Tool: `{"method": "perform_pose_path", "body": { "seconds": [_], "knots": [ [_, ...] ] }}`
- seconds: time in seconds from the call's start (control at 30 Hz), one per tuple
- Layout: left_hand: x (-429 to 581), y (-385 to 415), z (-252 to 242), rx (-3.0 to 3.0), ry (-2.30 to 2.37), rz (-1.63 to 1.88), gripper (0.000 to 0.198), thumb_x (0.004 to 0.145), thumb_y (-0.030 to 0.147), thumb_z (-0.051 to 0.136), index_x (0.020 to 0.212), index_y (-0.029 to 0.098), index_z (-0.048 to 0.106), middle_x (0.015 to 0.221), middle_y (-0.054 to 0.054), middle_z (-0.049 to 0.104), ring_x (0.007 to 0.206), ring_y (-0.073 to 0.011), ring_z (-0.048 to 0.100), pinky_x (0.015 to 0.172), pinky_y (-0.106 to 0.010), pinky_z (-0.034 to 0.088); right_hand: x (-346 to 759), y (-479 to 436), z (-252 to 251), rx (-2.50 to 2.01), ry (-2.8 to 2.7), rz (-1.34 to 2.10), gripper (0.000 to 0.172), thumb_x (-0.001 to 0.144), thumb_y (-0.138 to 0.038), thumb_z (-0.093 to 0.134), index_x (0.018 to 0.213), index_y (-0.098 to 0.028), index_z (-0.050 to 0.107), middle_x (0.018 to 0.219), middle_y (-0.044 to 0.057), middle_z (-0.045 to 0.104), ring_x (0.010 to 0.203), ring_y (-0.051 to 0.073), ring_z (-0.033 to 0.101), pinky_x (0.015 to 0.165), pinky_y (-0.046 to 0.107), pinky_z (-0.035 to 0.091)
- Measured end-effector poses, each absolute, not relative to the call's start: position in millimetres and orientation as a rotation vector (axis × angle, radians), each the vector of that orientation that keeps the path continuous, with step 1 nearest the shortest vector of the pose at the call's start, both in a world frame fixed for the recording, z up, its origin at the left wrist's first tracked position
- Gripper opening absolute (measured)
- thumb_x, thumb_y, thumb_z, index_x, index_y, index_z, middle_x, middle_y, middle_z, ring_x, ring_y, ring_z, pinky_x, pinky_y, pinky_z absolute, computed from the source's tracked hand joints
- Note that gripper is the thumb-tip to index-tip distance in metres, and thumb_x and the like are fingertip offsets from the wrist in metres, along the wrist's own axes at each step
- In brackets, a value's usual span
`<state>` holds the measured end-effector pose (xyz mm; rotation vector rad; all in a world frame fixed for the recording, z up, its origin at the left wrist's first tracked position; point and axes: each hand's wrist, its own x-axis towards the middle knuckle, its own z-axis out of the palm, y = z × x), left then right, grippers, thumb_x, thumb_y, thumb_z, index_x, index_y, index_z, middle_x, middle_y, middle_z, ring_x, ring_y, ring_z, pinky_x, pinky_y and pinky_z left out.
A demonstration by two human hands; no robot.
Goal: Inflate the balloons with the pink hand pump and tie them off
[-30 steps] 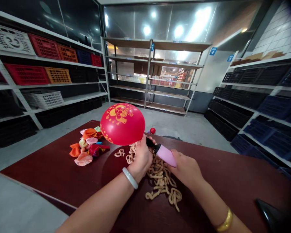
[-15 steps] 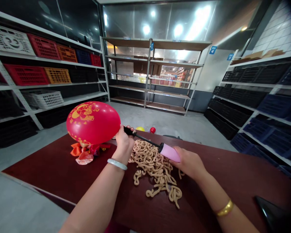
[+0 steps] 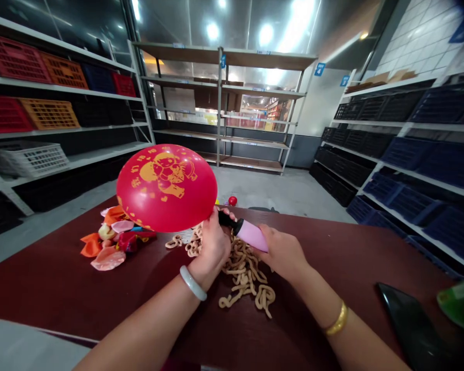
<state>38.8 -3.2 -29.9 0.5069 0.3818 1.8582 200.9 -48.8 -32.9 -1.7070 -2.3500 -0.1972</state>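
A red inflated balloon (image 3: 166, 189) with yellow printed figures sits above my left hand (image 3: 213, 243). That hand is closed around the balloon's neck and the black end of a pink balloon pump (image 3: 252, 236); the neck itself is hidden by my fingers. My right hand (image 3: 283, 253) is wrapped around the pump's pink barrel, which is close against the black end. Beneath both hands, a pile of beige, twisted rope-like pieces (image 3: 247, 281) lies on the dark red table (image 3: 139, 304). Limp balloons (image 3: 109, 256) in orange, pink and red lie in a heap to the left.
A black phone-like slab (image 3: 404, 314) and a blurred green object (image 3: 462, 304) lie at the table's right. A small red ball-like thing (image 3: 232, 200) shows beyond the far edge. Shelves with crates (image 3: 48, 113) line the left, and dark crates (image 3: 421, 201) the right.
The pump's black rod, drawn out before, is now pushed in, bringing my hands closer together. The balloon looks larger and has turned, showing more print. My view has shifted right.
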Motion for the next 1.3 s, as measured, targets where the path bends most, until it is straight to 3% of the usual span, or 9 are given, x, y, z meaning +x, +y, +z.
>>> {"method": "perform_pose_path", "body": {
  "seconds": [0.2, 0.27, 0.57, 0.77, 1.0, 1.3],
  "knots": [
    [38, -5, -31, 0.463, 0.405, 1.853, 0.014, 0.080, 0.022, 0.064, 0.083, 0.019, 0.051, 0.068, 0.000, 0.057, 0.059, -0.0129, 0.055, 0.062, -0.027, 0.047, 200, -51, -33, -1.679, -2.330, -0.209, 0.074, 0.086, -0.053, 0.057, 0.148, -0.025, 0.028, 0.117, 0.012, 0.065, 0.095, 0.027, 0.066, 0.075, 0.036, 0.048],
    [36, -4, -30, 0.461, 0.407, 1.848, 0.014, 0.080, 0.021, 0.064, 0.082, 0.018, 0.051, 0.068, 0.000, 0.056, 0.060, -0.0132, 0.056, 0.063, -0.028, 0.047, 200, -50, -33, -1.661, -2.337, -0.220, 0.074, 0.087, -0.051, 0.056, 0.150, -0.029, 0.024, 0.116, 0.010, 0.065, 0.094, 0.026, 0.066, 0.074, 0.035, 0.048],
    [-23, 22, -14, 0.383, 0.428, 1.939, 0.013, 0.088, 0.021, 0.053, 0.077, 0.019, 0.046, 0.064, 0.000, 0.052, 0.055, -0.0139, 0.053, 0.054, -0.027, 0.042, 216, -36, -42, -1.534, -2.370, -0.177, 0.065, 0.086, -0.055, 0.052, 0.145, -0.031, 0.036, 0.119, 0.009, 0.065, 0.094, 0.027, 0.066, 0.076, 0.038, 0.050],
    [-58, 37, -13, 0.338, 0.458, 2.000, 0.016, 0.090, 0.026, 0.053, 0.079, 0.020, 0.044, 0.062, 0.002, 0.049, 0.053, -0.0128, 0.052, 0.055, -0.026, 0.042, 227, -31, -40, -1.505, -2.411, -0.164, 0.064, 0.087, -0.053, 0.051, 0.145, -0.032, 0.035, 0.124, 0.007, 0.064, 0.098, 0.026, 0.065, 0.077, 0.037, 0.050],
    [-24, 28, -20, 0.397, 0.414, 1.951, 0.011, 0.086, 0.018, 0.053, 0.078, 0.019, 0.046, 0.065, 0.001, 0.052, 0.056, -0.0128, 0.054, 0.057, -0.026, 0.043, 226, -34, -39, -1.553, -2.422, -0.196, 0.063, 0.088, -0.052, 0.050, 0.145, -0.029, 0.036, 0.123, 0.009, 0.064, 0.095, 0.026, 0.066, 0.077, 0.037, 0.049],
    [35, 1, -37, 0.410, 0.458, 1.818, 0.014, 0.080, 0.021, 0.064, 0.084, 0.018, 0.050, 0.068, 0.001, 0.057, 0.058, -0.0126, 0.056, 0.062, -0.027, 0.047, 210, -43, -41, -1.547, -2.377, -0.119, 0.066, 0.086, -0.047, 0.055, 0.145, -0.026, 0.035, 0.115, 0.010, 0.066, 0.097, 0.027, 0.066, 0.080, 0.038, 0.049]
  ]
}}
